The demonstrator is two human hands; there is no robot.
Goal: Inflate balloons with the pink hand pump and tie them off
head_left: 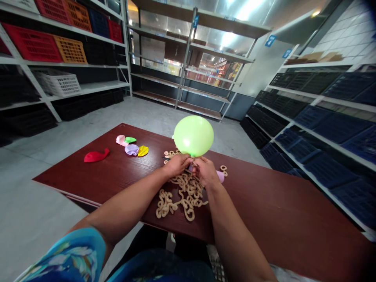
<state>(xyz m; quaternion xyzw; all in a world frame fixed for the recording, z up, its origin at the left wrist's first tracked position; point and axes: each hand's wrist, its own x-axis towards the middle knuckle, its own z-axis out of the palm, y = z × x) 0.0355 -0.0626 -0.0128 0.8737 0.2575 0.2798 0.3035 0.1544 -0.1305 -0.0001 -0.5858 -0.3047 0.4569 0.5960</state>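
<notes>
An inflated light-green balloon (194,135) stands up above my two hands, its neck down between my fingertips. My left hand (177,164) pinches at the neck from the left. From the right, my right hand (205,170) closes its fingers at the same spot. Exactly what each fingertip grips at the neck is too small to tell. Under and in front of my hands lies a loose tangle of beige twisted cord (188,190) on the table. A pinkish-purple object (220,176) shows partly behind my right hand.
On the brown table (264,211), a flat red balloon (96,156) lies at left, near pink (120,140), green (130,139), purple (132,149) and yellow (143,151) ones. Shelves with crates (32,42) line the left; blue bins (323,125) fill the right racks.
</notes>
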